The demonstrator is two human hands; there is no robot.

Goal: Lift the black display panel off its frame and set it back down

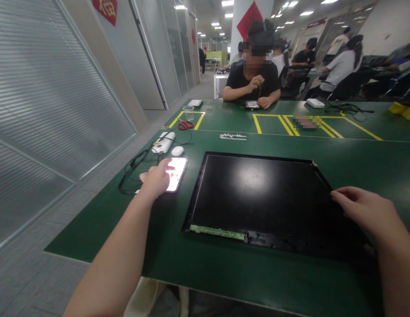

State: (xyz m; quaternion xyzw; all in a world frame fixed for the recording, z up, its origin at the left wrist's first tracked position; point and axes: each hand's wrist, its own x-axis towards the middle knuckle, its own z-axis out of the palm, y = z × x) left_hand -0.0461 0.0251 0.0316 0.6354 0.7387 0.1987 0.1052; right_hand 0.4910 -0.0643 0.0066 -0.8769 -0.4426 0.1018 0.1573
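A flat black display panel [257, 198] lies face up on the green table, with a strip of green circuit board [218, 232] along its near left edge. At the panel's right edge, my right hand [368, 209] is closed in a pinch, thumb against the fingers. My left hand [155, 179] reaches over a phone [180, 168] with a bright white screen. Its index finger is stretched onto the screen and the thumb sticks out to the left; the hand grips nothing. The phone lies on the table left of the panel.
Beyond the phone are a small white rounded case [177, 151], a white power bank [164, 142], black cables [138, 160] and red scissors [185, 125]. Small metal pieces [233, 136] lie behind the panel. Across the green table [115, 229] a person [251, 79] works with a small device.
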